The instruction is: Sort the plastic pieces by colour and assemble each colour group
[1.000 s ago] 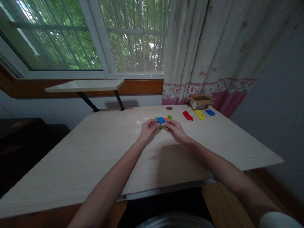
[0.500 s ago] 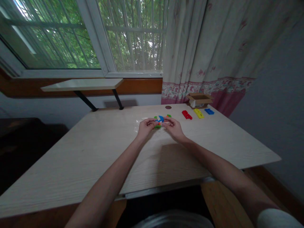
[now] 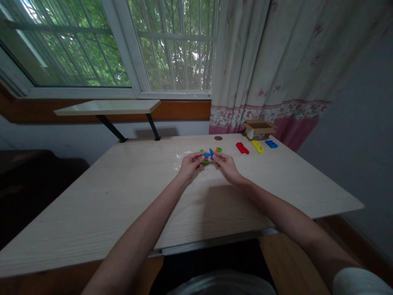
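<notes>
Between my two hands, above the table, is a small blue plastic piece point(image 3: 209, 155) with a pointed part sticking up on its right side. My left hand point(image 3: 190, 164) pinches its left end between thumb and fingers. On the other end, my right hand point(image 3: 225, 164) has thumb and fingertips closed. Whether it is one piece or two joined ones I cannot tell. Small green pieces point(image 3: 205, 162) lie on the table just beneath and around my hands. An orange and green piece point(image 3: 218, 150) rests just beyond my right fingers. Clear plastic wrap point(image 3: 179, 156) lies left of my left hand.
To the right lie a red plastic piece point(image 3: 242, 148), a yellow one point(image 3: 258, 146) and a blue block point(image 3: 271, 144). Behind them stands an open cardboard box point(image 3: 258, 130). A brown disc point(image 3: 218, 138) is near the table's back edge. A raised shelf point(image 3: 110, 107) stands at the back left.
The blue piece has been turned between my fingers, so its broad rounded part now shows as a narrow point. Both hands stay nearly in place.
</notes>
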### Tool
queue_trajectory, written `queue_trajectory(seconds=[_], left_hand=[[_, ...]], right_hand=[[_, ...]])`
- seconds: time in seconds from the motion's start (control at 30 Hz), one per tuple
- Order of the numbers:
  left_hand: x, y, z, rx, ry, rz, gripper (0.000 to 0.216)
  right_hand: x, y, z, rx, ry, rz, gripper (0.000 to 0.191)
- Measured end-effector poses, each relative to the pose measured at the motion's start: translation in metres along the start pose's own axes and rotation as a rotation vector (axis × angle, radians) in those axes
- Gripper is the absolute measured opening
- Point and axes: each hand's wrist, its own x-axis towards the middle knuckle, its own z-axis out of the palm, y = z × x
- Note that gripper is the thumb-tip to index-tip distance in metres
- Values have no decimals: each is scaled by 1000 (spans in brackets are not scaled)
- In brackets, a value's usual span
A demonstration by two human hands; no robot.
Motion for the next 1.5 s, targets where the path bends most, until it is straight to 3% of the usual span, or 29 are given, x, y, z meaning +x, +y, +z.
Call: queue_trajectory(seconds=[0.43, 0.77, 1.07, 1.23, 1.5], left_hand=[[1, -4, 1, -93, -39, -37, 46], [-1, -3, 2, -106, -12, -55, 41], [-2, 2, 0, 73, 22, 53, 37], [-4, 8, 2, 119, 43, 93, 38], [-2, 6, 2, 139, 82, 100, 33]], right_hand=[[-2, 3, 0, 83, -59, 83, 37], [3, 3, -3, -109, -9, -113, 31], [0, -4, -2, -135, 7, -152, 30], [2, 1, -3, -143, -17, -171, 40], [2, 5, -9, -307, -57, -276, 40]])
